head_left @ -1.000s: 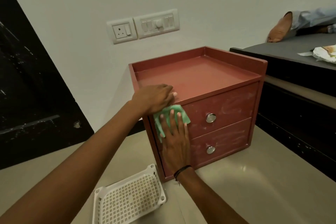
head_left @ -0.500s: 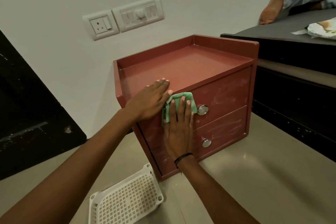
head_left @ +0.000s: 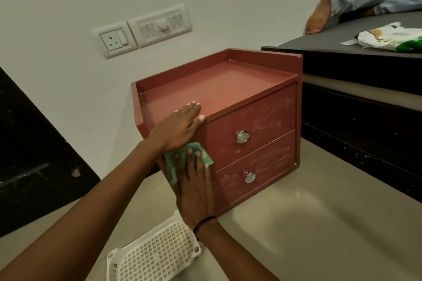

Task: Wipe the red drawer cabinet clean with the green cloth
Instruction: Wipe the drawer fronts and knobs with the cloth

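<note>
Head view: the cabinet point(head_left: 228, 107) stands on the pale floor point(head_left: 319, 223) against the wall, its two drawer fronts facing the camera and slightly right, its long axis running left to right. The left hand point(head_left: 177, 129) lies flat on the top's front left corner, fingers spread and gripping nothing. The right hand point(head_left: 194, 187) presses the cloth point(head_left: 172, 164) flat against the left end of the front — fingers extended, palm down. The cloth is mostly hidden under both hands; only crumpled edges show. Dusty smears cover both drawers around the knobs point(head_left: 242, 136). A white basket point(head_left: 157, 255) is cut off at the bottom edge.
</note>
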### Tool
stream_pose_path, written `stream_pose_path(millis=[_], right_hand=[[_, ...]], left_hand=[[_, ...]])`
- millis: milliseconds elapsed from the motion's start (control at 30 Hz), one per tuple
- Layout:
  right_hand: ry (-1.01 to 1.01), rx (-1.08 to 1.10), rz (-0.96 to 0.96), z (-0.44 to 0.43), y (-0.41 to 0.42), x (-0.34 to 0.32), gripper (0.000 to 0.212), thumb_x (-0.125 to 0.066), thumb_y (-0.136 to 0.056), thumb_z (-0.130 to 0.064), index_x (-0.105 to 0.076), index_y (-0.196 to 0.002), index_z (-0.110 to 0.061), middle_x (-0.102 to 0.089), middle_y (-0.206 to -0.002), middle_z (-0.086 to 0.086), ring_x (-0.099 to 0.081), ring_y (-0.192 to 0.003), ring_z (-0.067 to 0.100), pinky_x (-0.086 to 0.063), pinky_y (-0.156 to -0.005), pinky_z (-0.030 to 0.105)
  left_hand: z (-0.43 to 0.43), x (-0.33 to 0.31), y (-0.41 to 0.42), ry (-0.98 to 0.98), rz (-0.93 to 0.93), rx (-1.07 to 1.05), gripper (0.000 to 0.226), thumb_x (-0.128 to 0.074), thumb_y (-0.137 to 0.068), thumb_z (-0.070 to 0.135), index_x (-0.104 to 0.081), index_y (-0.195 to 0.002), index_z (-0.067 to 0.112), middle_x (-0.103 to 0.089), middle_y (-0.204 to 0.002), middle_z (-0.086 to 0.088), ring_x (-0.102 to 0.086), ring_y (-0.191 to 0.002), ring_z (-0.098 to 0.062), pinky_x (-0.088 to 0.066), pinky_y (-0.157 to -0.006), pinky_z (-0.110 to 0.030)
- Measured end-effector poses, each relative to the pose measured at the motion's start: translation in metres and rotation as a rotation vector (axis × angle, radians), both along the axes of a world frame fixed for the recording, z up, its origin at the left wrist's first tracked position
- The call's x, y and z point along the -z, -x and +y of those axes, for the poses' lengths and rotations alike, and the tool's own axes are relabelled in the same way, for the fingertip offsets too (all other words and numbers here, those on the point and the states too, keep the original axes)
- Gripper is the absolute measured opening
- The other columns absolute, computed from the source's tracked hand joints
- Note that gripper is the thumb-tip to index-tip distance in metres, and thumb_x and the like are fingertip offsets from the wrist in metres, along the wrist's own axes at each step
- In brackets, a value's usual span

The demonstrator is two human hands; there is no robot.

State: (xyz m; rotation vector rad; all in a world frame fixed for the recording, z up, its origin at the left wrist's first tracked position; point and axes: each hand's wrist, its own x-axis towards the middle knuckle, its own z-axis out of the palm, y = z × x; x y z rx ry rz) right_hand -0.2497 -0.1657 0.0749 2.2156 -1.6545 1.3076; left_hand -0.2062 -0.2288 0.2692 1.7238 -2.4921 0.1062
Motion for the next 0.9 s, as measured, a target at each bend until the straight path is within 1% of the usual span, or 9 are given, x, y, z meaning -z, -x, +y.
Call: stream_pose_path(millis=[100, 167, 267, 400, 533, 667, 733, 833, 900], right_hand=[[-0.018, 0.069, -0.12, -0.024, 0.032, -0.025, 0.078, -0.038, -0.094, -0.031, 0.003, -0.16, -0.018, 0.004, -0.167, 0.014, -0.005, -0.155, 0.032, -0.03, -0.119, 0.052], [0.004, 0.092, -0.124, -0.037, 0.052, -0.036, 0.077, -0.033, -0.094, -0.028, 0.005, -0.16, -0.018, 0.004, -0.167, 0.013, -0.007, -0.155, 0.033, -0.028, -0.12, 0.052], [0.041, 0.082, -0.077, -0.043, 0.062, -0.039, 0.076, -0.034, -0.095, -0.027, 0.005, -0.16, -0.018, 0.006, -0.167, 0.013, -0.005, -0.155, 0.034, -0.027, -0.121, 0.052], [-0.074, 0.075, -0.263, -0.025, 0.023, -0.037, 0.069, -0.031, -0.101, -0.031, 0.001, -0.161, -0.017, 0.004, -0.168, 0.014, 0.004, -0.156, 0.033, -0.026, -0.121, 0.054], [-0.049, 0.019, -0.185, 0.004, -0.014, -0.001, 0.067, -0.031, -0.105, -0.038, -0.002, -0.161, -0.017, 0.003, -0.168, 0.013, 0.001, -0.156, 0.031, -0.029, -0.119, 0.052], [-0.067, 0.066, -0.13, 0.005, -0.012, 0.021, 0.073, -0.041, -0.099, -0.037, -0.006, -0.161, -0.018, -0.001, -0.168, 0.013, -0.007, -0.156, 0.03, -0.03, -0.12, 0.047], [-0.097, 0.122, -0.2, -0.006, 0.003, 0.02, 0.075, -0.04, -0.097, -0.035, -0.005, -0.161, -0.018, 0.0, -0.168, 0.013, -0.005, -0.156, 0.031, -0.028, -0.121, 0.047], [-0.138, 0.217, -0.396, -0.03, 0.033, 0.013, 0.067, -0.03, -0.104, -0.035, 0.001, -0.161, -0.018, 0.001, -0.169, 0.011, 0.002, -0.156, 0.029, -0.022, -0.124, 0.047], [-0.147, 0.237, -0.465, -0.04, 0.044, 0.009, 0.065, -0.027, -0.107, -0.037, 0.006, -0.16, -0.017, 0.003, -0.169, 0.011, 0.005, -0.156, 0.026, -0.018, -0.126, 0.046]], left_hand=[[0.0, 0.0, 0.0, 0.003, 0.01, 0.005, 0.065, -0.017, -0.104, 0.051, -0.013, -0.16, 0.018, -0.011, -0.168, -0.002, -0.009, -0.155, -0.014, -0.008, -0.125, -0.034], [0.001, 0.0, 0.0, 0.006, 0.02, 0.001, 0.064, -0.017, -0.105, 0.051, -0.014, -0.16, 0.019, -0.012, -0.168, -0.002, -0.009, -0.155, -0.014, -0.007, -0.124, -0.033], [0.001, 0.001, 0.001, 0.008, 0.022, -0.008, 0.064, -0.017, -0.105, 0.051, -0.014, -0.16, 0.02, -0.011, -0.168, -0.002, -0.01, -0.155, -0.014, -0.007, -0.124, -0.033], [0.0, 0.0, 0.002, 0.01, 0.023, -0.005, 0.063, -0.017, -0.105, 0.05, -0.015, -0.16, 0.018, -0.013, -0.168, -0.003, -0.011, -0.155, -0.015, -0.009, -0.125, -0.036], [0.0, 0.001, 0.003, 0.014, 0.017, -0.004, 0.064, -0.017, -0.104, 0.051, -0.015, -0.16, 0.018, -0.013, -0.168, -0.004, -0.012, -0.155, -0.016, -0.01, -0.126, -0.037], [0.001, 0.003, 0.002, 0.033, 0.031, -0.002, 0.065, -0.017, -0.104, 0.052, -0.017, -0.16, 0.019, -0.015, -0.168, -0.002, -0.013, -0.154, -0.014, -0.01, -0.126, -0.035], [0.001, 0.002, 0.002, 0.037, 0.034, 0.001, 0.064, -0.018, -0.104, 0.051, -0.018, -0.159, 0.018, -0.015, -0.168, -0.002, -0.013, -0.154, -0.014, -0.011, -0.126, -0.035], [0.002, 0.002, 0.001, 0.039, 0.037, 0.004, 0.064, -0.018, -0.104, 0.051, -0.018, -0.159, 0.018, -0.015, -0.168, -0.002, -0.013, -0.154, -0.014, -0.011, -0.126, -0.035], [0.003, 0.003, 0.002, 0.041, 0.038, 0.002, 0.064, -0.018, -0.104, 0.051, -0.017, -0.159, 0.018, -0.015, -0.168, -0.002, -0.013, -0.154, -0.014, -0.011, -0.125, -0.034]])
